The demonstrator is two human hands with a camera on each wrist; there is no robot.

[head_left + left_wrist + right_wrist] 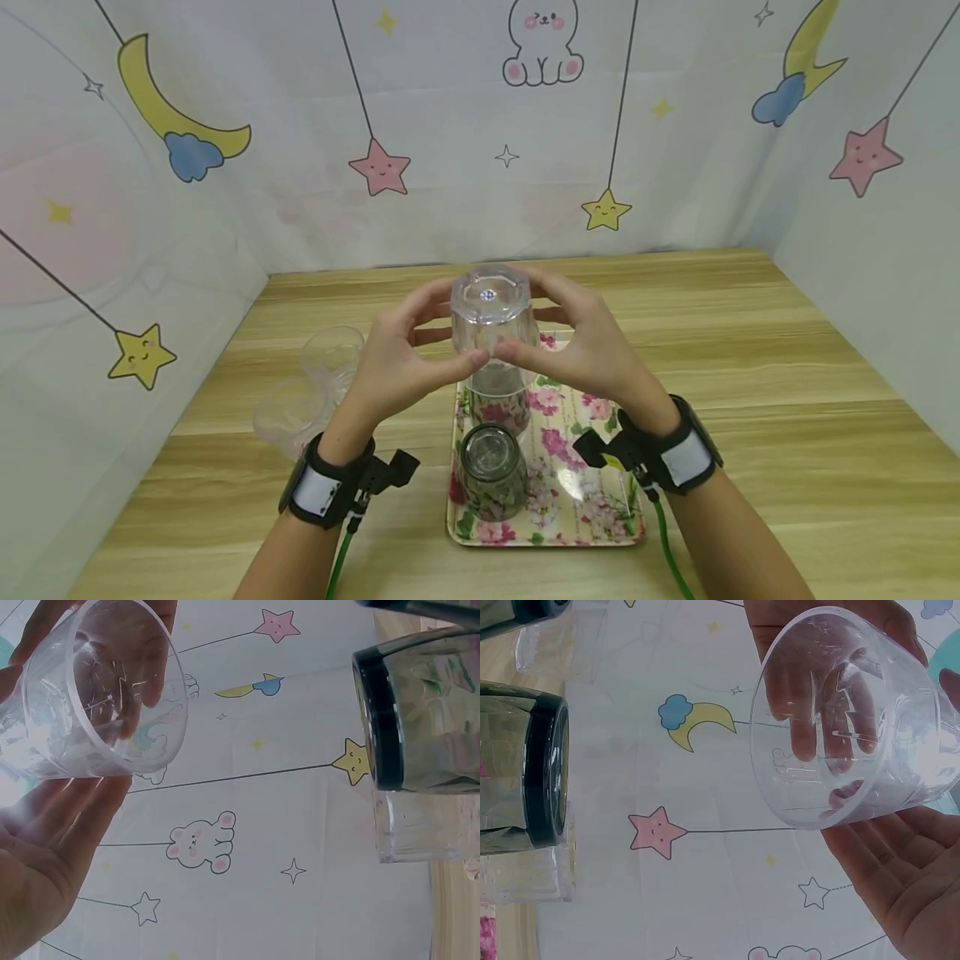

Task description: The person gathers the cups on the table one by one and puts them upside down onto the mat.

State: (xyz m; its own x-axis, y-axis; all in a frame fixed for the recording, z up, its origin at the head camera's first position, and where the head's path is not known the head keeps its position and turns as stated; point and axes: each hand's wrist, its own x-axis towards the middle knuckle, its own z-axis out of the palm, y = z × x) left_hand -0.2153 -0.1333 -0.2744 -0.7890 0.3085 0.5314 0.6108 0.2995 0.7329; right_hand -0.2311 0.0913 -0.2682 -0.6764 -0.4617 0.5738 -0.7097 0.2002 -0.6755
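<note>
Both hands hold a clear plastic cup [492,312] upside down over the floral tray [573,500]. My left hand [397,358] wraps the cup's left side, thumb across its front. From the other side my right hand [592,350] grips it, the two thumb tips close together. In the left wrist view the wide rim of the cup [120,697] faces the tray side. Below it, a clear glass [498,412] stands on the tray, partly hidden by the held cup. Nearer the front edge is a dark tinted glass [492,475], base up.
Two clear cups [291,412] stand close together on the wooden table [750,375], left of the tray. A white curtain [465,108] printed with stars and moons closes off the back and sides. Green cables [667,542] trail from both wrist cameras.
</note>
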